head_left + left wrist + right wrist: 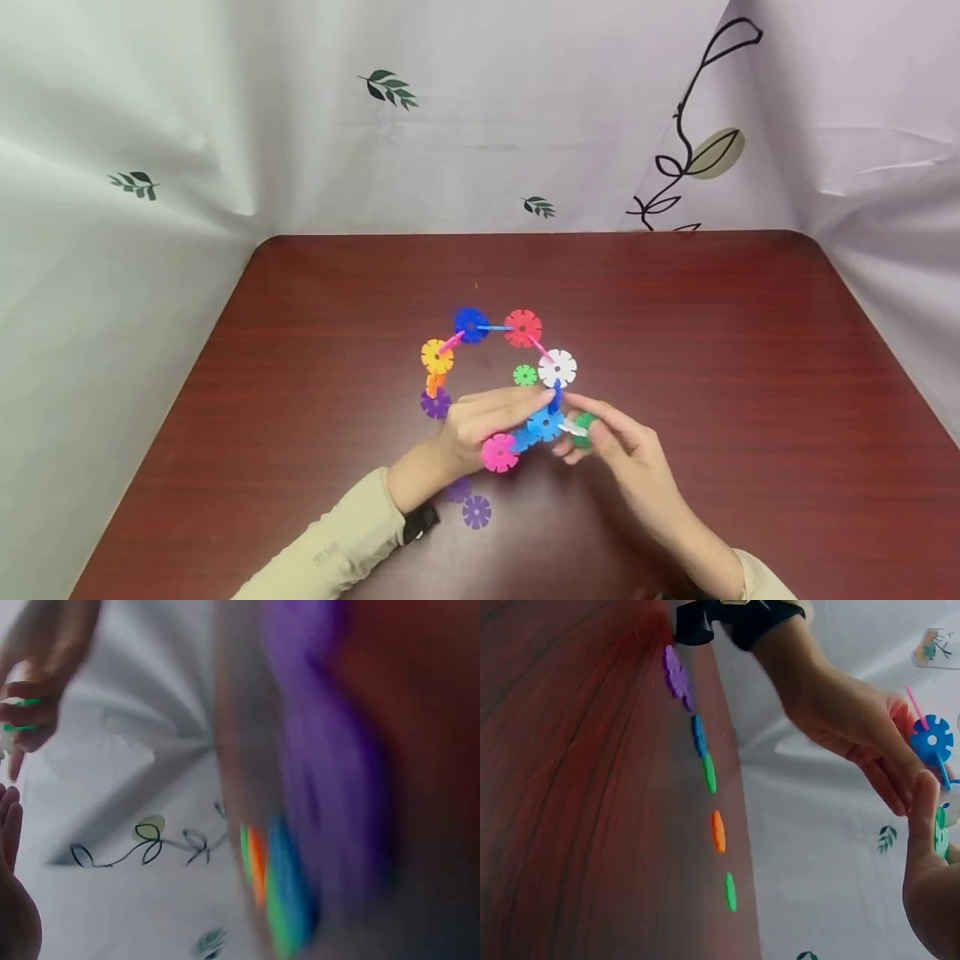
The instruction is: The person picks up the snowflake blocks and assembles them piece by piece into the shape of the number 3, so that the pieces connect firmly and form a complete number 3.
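Slotted plastic snowflake discs are joined edge to edge in a curved chain, seen in the head view. It includes a blue disc [471, 325], a red disc [522, 328], a white disc [557, 368], a light blue disc [545, 423] and a pink disc [499, 452]. My left hand [483, 421] holds this chain near its light blue part, fingers reaching across and hiding some of it. Between thumb and fingers, my right hand [637, 462] pinches a green disc [584, 430]. A white disc seen edge-on [572, 427] spans from the green disc to the light blue one.
Loose purple discs [476, 512] lie on the dark red table [750, 350] below the left forearm. In the right wrist view, an orange disc [718, 831], a blue disc [699, 736] and green discs [730, 892] lie along the tabletop. White patterned cloth [465, 150] surrounds the table.
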`<state>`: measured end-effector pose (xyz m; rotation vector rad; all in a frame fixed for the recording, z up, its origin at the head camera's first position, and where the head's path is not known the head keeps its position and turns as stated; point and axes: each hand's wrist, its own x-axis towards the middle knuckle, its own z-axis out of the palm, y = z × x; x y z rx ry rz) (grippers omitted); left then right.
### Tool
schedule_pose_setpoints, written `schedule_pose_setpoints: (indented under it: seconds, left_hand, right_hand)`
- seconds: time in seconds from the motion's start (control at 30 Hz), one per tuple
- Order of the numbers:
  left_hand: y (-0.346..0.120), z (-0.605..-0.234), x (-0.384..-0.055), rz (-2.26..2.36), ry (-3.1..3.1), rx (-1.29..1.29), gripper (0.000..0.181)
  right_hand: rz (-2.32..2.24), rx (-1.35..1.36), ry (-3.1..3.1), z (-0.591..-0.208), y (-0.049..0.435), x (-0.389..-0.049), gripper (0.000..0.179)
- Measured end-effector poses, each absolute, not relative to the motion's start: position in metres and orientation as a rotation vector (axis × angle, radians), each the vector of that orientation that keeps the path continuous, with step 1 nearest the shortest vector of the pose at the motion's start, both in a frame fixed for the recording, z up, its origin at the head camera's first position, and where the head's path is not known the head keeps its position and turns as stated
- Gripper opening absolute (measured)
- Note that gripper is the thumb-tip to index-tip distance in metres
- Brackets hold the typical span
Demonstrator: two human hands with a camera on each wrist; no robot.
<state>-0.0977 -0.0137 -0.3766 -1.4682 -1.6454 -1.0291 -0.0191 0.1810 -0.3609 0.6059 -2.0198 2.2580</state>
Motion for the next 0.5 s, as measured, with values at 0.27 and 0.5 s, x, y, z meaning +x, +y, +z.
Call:
schedule_pose_setpoints:
  seconds: [0.27, 0.5]
  left_hand:
    - [-0.024, -0.348, -0.093, -0.766, -1.832, -1.658, 0.045]
    - [-0.035, -0.329, -0.099, -0.366, -1.722, -1.602, 0.042]
  right_hand:
    - [2.296, 0.689, -1.964, -0.35, 0.189, -0.013, 0.038]
    - [2.367, 0.83, -1.743, -0.341, 0.186, -0.012, 0.028]
